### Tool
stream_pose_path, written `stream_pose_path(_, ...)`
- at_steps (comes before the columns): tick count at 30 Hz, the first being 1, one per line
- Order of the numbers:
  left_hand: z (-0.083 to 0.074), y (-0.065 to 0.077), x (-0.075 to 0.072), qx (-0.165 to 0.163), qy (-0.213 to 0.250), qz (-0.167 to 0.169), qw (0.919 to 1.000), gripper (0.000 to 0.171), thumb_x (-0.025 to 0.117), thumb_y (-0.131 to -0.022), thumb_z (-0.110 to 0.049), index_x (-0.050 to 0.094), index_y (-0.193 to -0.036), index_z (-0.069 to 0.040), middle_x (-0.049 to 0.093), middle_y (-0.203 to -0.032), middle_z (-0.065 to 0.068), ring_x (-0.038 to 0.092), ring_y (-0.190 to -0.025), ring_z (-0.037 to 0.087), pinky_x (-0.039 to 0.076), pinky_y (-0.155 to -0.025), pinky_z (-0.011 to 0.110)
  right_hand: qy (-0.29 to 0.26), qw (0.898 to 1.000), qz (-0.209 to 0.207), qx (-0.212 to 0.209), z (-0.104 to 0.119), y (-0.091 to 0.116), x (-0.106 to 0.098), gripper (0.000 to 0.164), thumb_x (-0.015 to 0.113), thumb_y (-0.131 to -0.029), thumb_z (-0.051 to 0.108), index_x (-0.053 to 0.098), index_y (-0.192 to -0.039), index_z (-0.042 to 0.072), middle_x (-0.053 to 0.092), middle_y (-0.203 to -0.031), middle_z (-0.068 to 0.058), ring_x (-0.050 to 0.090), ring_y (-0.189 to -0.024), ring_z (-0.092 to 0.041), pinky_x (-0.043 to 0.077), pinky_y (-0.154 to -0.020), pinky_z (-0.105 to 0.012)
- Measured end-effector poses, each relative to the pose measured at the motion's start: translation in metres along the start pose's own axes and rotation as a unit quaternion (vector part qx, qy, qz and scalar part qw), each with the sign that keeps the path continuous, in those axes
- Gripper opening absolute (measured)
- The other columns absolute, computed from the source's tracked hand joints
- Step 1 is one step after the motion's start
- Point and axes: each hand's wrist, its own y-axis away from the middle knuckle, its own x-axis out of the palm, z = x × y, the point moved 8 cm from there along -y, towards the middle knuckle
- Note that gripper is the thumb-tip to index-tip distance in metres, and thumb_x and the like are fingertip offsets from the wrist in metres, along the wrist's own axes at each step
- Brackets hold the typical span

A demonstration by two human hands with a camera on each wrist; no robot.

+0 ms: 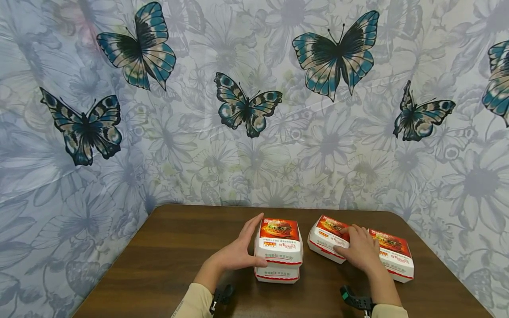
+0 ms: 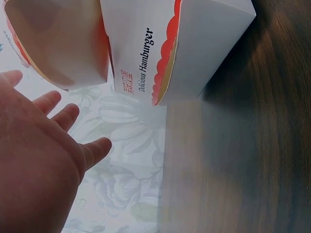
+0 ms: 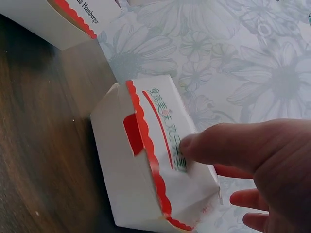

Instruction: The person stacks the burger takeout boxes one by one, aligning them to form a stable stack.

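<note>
From my feed, the table (image 1: 167, 260) sits in a corner, with the butterfly backdrop (image 1: 254, 110) behind it and to its left. Near the front edge, one burger box (image 1: 278, 240) is stacked on a lower burger box (image 1: 277, 274). My left hand (image 1: 238, 251) lies against the stack's left side. To the right, apart from the stack, a third burger box (image 1: 324, 236) sits just left of a fourth burger box (image 1: 393, 256); my right hand (image 1: 359, 249) rests across both.

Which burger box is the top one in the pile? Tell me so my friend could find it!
Find the brown wooden table under the butterfly wall. Near its front edge, two burger boxes are stacked beside the left hand. The top burger box is the only one sitting on another box; the two by the right hand lie flat on the table.
</note>
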Motion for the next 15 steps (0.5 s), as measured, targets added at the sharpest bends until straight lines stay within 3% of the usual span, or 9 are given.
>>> stream_pose_path(4, 0.0017, -0.0009, 0.0004, -0.002, 0.005, 0.001, 1.0000, 0.115, 0.080, -0.077, -0.055, -0.004, -0.156, -0.048, -0.001, -0.166, -0.007, 0.012, -0.152, 0.028, 0.031, -0.114, 0.061, 0.003, 1.000, -0.010, -0.011, 0.0039, -0.0008, -0.0005, 0.059, 0.078, -0.081, 0.044, 0.061, -0.121, 0.004, 0.046, -0.142, -0.031, 0.034, -0.133, -0.056, 0.022, -0.097, -0.077)
stream_pose_path(9, 0.0006, -0.0006, -0.0003, -0.004, 0.012, 0.002, 0.9999, 0.114, 0.079, -0.077, -0.056, -0.004, -0.154, -0.051, -0.003, -0.166, -0.007, 0.011, -0.153, 0.029, 0.031, -0.113, 0.062, -0.003, 1.000, -0.008, -0.017, 0.0069, -0.0005, 0.0004, 0.063, 0.080, -0.078, 0.049, 0.061, -0.119, 0.005, 0.048, -0.141, -0.031, 0.035, -0.133, -0.054, 0.020, -0.098, -0.077)
stream_pose_path(12, -0.0006, -0.0001, -0.0007, -0.001, 0.012, 0.004, 0.9999, 0.114, 0.078, -0.077, -0.060, -0.005, -0.155, -0.051, -0.003, -0.167, -0.006, 0.011, -0.153, 0.031, 0.032, -0.112, 0.063, -0.009, 1.000, 0.001, -0.019, 0.0070, 0.0004, 0.0018, 0.067, 0.081, -0.076, 0.051, 0.060, -0.121, 0.006, 0.060, -0.124, -0.023, 0.032, -0.134, -0.056, 0.016, -0.100, -0.078)
stream_pose_path(15, -0.0017, 0.0003, -0.0007, 0.001, 0.014, 0.006, 0.9999, 0.114, 0.076, -0.077, -0.064, -0.006, -0.155, -0.051, -0.003, -0.167, -0.005, 0.011, -0.153, 0.032, 0.032, -0.112, 0.063, -0.021, 0.999, 0.015, -0.021, 0.0080, 0.0022, 0.0028, 0.070, 0.082, -0.076, 0.050, 0.058, -0.124, 0.006, 0.062, -0.106, -0.014, 0.026, -0.138, -0.058, 0.010, -0.102, -0.080)
